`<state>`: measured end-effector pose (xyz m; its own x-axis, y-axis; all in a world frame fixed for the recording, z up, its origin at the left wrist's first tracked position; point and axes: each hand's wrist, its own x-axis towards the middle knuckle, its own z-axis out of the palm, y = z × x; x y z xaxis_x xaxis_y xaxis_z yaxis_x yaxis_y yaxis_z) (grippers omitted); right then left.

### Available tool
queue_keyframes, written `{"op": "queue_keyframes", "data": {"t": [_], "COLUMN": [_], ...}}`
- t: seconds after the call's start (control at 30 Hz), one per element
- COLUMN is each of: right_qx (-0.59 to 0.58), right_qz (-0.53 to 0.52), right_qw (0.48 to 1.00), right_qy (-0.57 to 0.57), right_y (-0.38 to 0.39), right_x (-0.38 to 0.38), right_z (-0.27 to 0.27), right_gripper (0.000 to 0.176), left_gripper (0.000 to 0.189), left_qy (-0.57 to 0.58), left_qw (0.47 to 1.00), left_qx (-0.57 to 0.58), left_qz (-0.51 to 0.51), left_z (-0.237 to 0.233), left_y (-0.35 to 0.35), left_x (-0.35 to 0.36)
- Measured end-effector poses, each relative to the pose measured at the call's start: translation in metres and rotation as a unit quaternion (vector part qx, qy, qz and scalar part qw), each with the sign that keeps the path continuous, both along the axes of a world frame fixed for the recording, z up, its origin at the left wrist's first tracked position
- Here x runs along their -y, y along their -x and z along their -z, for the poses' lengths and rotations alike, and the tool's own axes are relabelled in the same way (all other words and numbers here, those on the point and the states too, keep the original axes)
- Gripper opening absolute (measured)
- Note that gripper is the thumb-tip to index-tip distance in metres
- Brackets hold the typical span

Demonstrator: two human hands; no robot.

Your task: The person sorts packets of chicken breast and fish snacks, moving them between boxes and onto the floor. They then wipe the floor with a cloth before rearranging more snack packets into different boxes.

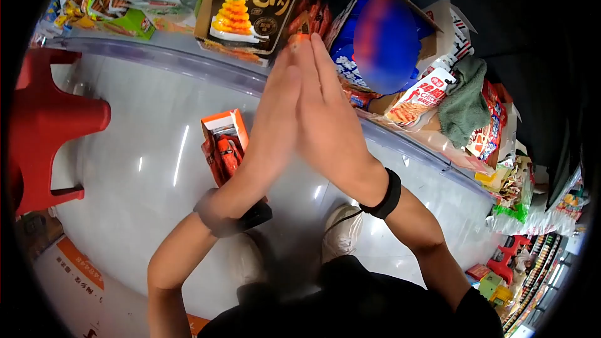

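Observation:
Both my hands are raised in front of me, palms facing and touching, with the fingers stretched out and pointing away toward the shelf edge. My left hand (273, 112) is slightly blurred and my right hand (332, 119) lies against it. Nothing shows between them. Just past the fingertips are small red packets (316, 19), between a black snack box (253, 6) with food pictured on it and a blue package (385, 40) in a carton. Below my left forearm, an open orange-and-white box (219, 119) holds red packets (228, 152).
A red plastic stool (47, 131) stands at the left on the grey floor (144, 150). The shelf's clear front edge (181, 59) curves across the view. A green cloth (466, 103) lies among snack cartons at the right. My shoes (341, 231) show below my hands.

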<state>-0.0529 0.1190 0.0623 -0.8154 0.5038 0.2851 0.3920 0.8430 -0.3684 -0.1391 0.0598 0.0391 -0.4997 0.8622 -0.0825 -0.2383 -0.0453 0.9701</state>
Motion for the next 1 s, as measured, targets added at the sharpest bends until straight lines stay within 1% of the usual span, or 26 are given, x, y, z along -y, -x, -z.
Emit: {"op": "queue_keyframes", "data": {"t": [0.03, 0.1, 0.13, 0.17, 0.23, 0.27, 0.3, 0.33, 0.37, 0.4, 0.43, 0.47, 0.5, 0.6, 0.63, 0.67, 0.7, 0.73, 0.77, 0.8, 0.83, 0.87, 0.9, 0.93, 0.97, 1.0], "right_qx": [0.003, -0.097, -0.17, -0.162, -0.164, -0.174, -0.174, -0.134, -0.094, -0.095, -0.094, -0.091, -0.089, -0.054, -0.038, -0.025, -0.023, -0.007, 0.009, 0.01, 0.065, 0.119, 0.119, 0.138, 0.157, 0.152], "right_qz": [-0.003, -0.046, -0.043, -0.045, -0.061, -0.073, -0.07, -0.084, -0.099, -0.101, -0.079, -0.058, -0.062, -0.077, -0.073, -0.069, -0.071, -0.065, -0.059, -0.058, -0.063, -0.068, -0.067, -0.07, -0.074, -0.079], "right_qw": [1.0, 0.993, 0.981, 0.981, 0.975, 0.966, 0.965, 0.947, 0.92, 0.919, 0.902, 0.883, 0.882, 0.881, 0.894, 0.905, 0.904, 0.881, 0.855, 0.853, 0.876, 0.894, 0.894, 0.906, 0.918, 0.93], "right_qy": [0.005, 0.056, 0.082, 0.101, 0.139, 0.176, 0.186, 0.28, 0.368, 0.369, 0.413, 0.457, 0.458, 0.463, 0.441, 0.418, 0.42, 0.468, 0.515, 0.519, 0.474, 0.426, 0.427, 0.393, 0.357, 0.325], "right_y": [-0.004, -0.014, -0.02, -0.027, -0.041, -0.045, -0.05, -0.055, -0.058, -0.057, -0.054, -0.05, -0.048, -0.039, -0.036, -0.032, -0.027, -0.021, -0.016, -0.011, -0.006, -0.001, 0.004, 0.011, 0.016, 0.021], "right_x": [0.004, 0.013, 0.02, 0.027, 0.042, 0.047, 0.053, 0.058, 0.063, 0.069, 0.076, 0.082, 0.086, 0.092, 0.095, 0.097, 0.098, 0.098, 0.098, 0.097, 0.095, 0.093, 0.094, 0.096, 0.097, 0.097], "right_z": [0.0, 0.001, 0.006, 0.011, 0.025, 0.036, 0.041, 0.043, 0.045, 0.048, 0.053, 0.057, 0.059, 0.066, 0.068, 0.069, 0.065, 0.057, 0.052, 0.05, 0.051, 0.053, 0.058, 0.064, 0.067, 0.068], "right_gripper": [0.072, 0.069, 0.058, 0.058, 0.043, 0.031, 0.031, 0.031, 0.031, 0.031, 0.032, 0.032, 0.032, 0.041, 0.046, 0.051, 0.051, 0.055, 0.059, 0.059, 0.06, 0.061, 0.061, 0.057, 0.054, 0.04], "left_gripper": [0.06, 0.059, 0.057, 0.056, 0.044, 0.038, 0.032, 0.032, 0.032, 0.035, 0.038, 0.045, 0.045, 0.06, 0.06, 0.059, 0.059, 0.055, 0.051, 0.039, 0.039, 0.036, 0.032, 0.029, 0.029, 0.026], "left_qy": [0.0, 0.008, 0.006, 0.011, 0.02, 0.052, 0.08, 0.089, 0.092, 0.128, 0.162, 0.16, 0.16, 0.164, 0.167, 0.138, 0.107, 0.156, 0.202, 0.216, 0.22, 0.269, 0.315, 0.276, 0.277, 0.283], "left_qw": [1.0, 0.999, 0.998, 0.998, 0.995, 0.992, 0.987, 0.985, 0.985, 0.982, 0.976, 0.972, 0.971, 0.958, 0.957, 0.969, 0.978, 0.977, 0.955, 0.916, 0.916, 0.922, 0.921, 0.943, 0.943, 0.942], "left_qx": [-0.023, -0.042, -0.048, -0.053, -0.056, -0.044, -0.033, 0.003, 0.002, 0.04, 0.078, 0.125, 0.126, 0.207, 0.209, 0.168, 0.125, -0.007, -0.139, -0.261, -0.261, -0.236, -0.21, -0.172, -0.171, -0.168], "left_qz": [-0.008, -0.021, -0.026, -0.03, -0.083, -0.111, -0.136, -0.149, -0.149, -0.135, -0.123, -0.121, -0.126, -0.112, -0.116, -0.121, -0.125, -0.148, -0.166, -0.213, -0.21, -0.149, -0.089, -0.067, -0.066, -0.07], "left_z": [-0.004, -0.009, -0.009, -0.009, 0.0, 0.003, 0.005, 0.013, 0.018, 0.021, 0.021, 0.018, 0.015, -0.001, -0.005, -0.008, -0.009, 0.0, 0.015, 0.03, 0.037, 0.043, 0.051, 0.064, 0.07, 0.071], "left_y": [-0.002, -0.001, 0.001, 0.003, 0.011, 0.014, 0.018, 0.019, 0.016, 0.012, 0.01, 0.005, 0.0, -0.005, -0.005, -0.004, -0.003, 0.003, 0.009, 0.012, 0.016, 0.02, 0.024, 0.025, 0.023, 0.021], "left_x": [0.009, 0.028, 0.043, 0.06, 0.094, 0.11, 0.125, 0.137, 0.144, 0.152, 0.157, 0.159, 0.159, 0.155, 0.156, 0.156, 0.156, 0.159, 0.162, 0.161, 0.162, 0.162, 0.161, 0.161, 0.163, 0.162]}}
